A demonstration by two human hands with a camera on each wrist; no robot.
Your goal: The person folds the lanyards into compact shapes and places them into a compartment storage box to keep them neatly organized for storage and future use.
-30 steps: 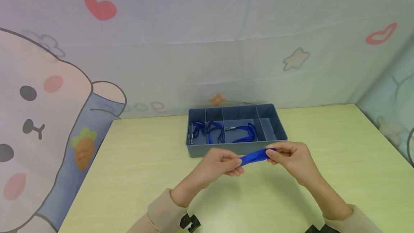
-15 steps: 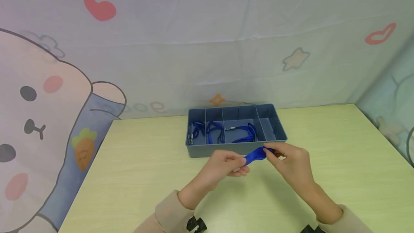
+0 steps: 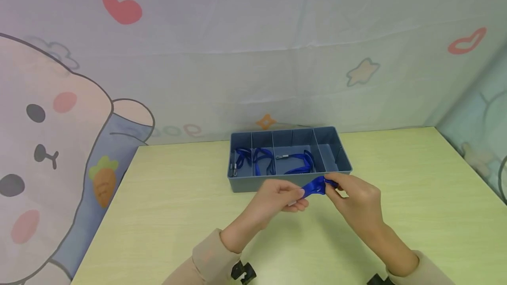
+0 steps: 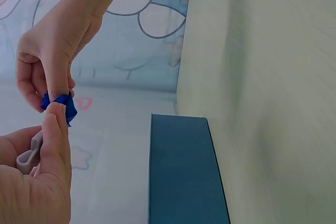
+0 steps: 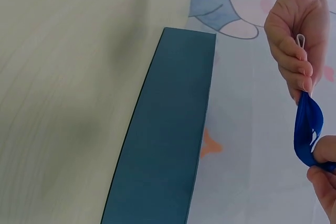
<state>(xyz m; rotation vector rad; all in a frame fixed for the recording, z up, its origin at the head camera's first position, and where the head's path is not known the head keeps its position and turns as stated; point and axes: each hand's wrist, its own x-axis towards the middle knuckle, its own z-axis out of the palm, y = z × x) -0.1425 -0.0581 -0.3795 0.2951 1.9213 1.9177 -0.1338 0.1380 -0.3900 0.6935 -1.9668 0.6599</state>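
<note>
Between my two hands, above the table just in front of the box, is a blue lanyard (image 3: 314, 186) folded into a short bundle. My left hand (image 3: 277, 198) pinches its left end between thumb and fingers. A pale metal clip (image 4: 32, 156) of the lanyard lies within that hand in the left wrist view. The thumb and fingertips of my right hand (image 3: 356, 199) grip the other end, and the band bows in a loose curve (image 5: 307, 129) in the right wrist view. Part of the band is hidden behind the fingers.
A blue-grey divided box (image 3: 269, 184) stands at the back of the pale table (image 3: 166, 214). Blue lanyards lie in three compartments, among them one lanyard (image 3: 305, 162) with a metal clip. A printed cloth (image 3: 237, 56) hangs behind the table.
My left hand has shifted right, nearer my right hand. The lanyard span between them has gone from stretched flat to shorter and bent; my right hand has turned slightly.
</note>
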